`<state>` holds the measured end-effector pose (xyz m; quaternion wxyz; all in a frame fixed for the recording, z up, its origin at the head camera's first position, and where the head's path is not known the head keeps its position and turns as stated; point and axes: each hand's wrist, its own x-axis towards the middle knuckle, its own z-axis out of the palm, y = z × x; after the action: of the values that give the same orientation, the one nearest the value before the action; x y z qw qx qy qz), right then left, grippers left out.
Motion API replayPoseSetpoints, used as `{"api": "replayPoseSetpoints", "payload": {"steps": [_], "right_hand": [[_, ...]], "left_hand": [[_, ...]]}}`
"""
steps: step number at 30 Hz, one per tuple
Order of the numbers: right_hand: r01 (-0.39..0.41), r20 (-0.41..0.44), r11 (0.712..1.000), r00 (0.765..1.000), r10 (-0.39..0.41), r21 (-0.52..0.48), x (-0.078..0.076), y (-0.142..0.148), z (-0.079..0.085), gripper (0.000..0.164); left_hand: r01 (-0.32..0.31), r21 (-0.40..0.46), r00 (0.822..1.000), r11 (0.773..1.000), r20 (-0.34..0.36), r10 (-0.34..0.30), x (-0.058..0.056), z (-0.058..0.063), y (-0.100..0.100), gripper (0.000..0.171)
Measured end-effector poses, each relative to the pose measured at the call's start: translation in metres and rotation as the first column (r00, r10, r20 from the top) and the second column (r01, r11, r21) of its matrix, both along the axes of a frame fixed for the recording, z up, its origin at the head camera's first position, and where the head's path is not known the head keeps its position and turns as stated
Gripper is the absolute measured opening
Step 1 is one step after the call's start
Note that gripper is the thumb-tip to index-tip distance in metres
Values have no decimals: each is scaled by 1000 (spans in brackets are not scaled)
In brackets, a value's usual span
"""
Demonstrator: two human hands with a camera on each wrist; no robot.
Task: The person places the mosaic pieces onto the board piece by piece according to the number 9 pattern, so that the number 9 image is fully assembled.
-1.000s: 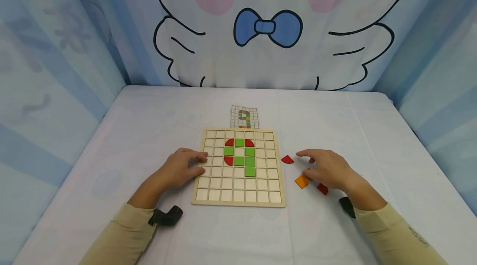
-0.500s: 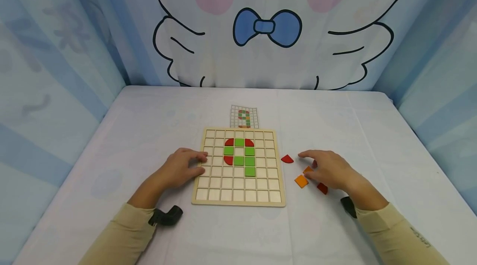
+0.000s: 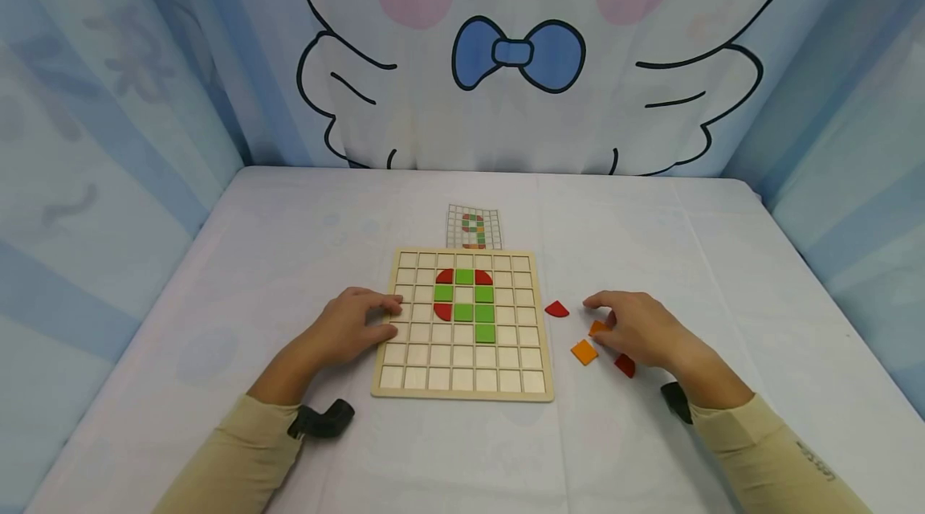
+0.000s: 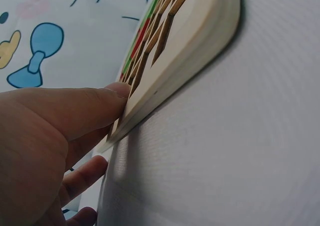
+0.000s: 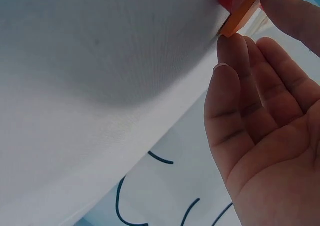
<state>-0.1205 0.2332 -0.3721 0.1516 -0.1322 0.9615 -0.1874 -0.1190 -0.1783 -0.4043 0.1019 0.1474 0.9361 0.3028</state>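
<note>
A wooden grid board (image 3: 462, 396) lies flat, with green squares (image 3: 485, 333) and red quarter-round tiles (image 3: 443, 312) set in its upper cells. My left hand (image 3: 347, 327) rests on the board's left edge, thumb and forefinger touching the frame; the left wrist view shows the thumb (image 4: 95, 109) against the rim. Right of the board, my right hand (image 3: 639, 327) pinches an orange tile (image 5: 241, 15) low over the cloth, between thumb and a finger. Another orange square (image 3: 584, 352) and two red tiles, one nearer the board (image 3: 556, 309), one under the hand (image 3: 625, 366), lie around it.
Behind the board stands a printed pattern card (image 3: 493, 218), its lower edge hidden by the board. A white cloth (image 3: 303, 209) covers the table. Patterned curtains (image 3: 513, 124) close off the back and both sides. A dark wrist mount (image 3: 325, 419) sits at each cuff.
My right hand has shifted slightly to the right, and the orange tile at its thumb shows more. The left hand and the board stay where they were.
</note>
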Motion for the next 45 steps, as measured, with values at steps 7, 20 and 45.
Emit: {"api": "replayPoseSetpoints", "payload": {"steps": [7, 20, 45], "right_hand": [[4, -16, 1000, 1000, -4, -5, -1, -2, -1, 40], [-11, -99, 1000, 995, 9, -20, -6, -16, 5, 32], [-167, -150, 980, 977, 150, -105, -12, -57, 14, 26]], "left_hand": [[10, 4, 1000, 1000, -8, -10, 0, -1, -1, 21], [2, 6, 1000, 1000, -9, -2, 1, 0, 0, 21], [7, 13, 1000, 1000, -27, -6, 1, 0, 0, 22]]}}
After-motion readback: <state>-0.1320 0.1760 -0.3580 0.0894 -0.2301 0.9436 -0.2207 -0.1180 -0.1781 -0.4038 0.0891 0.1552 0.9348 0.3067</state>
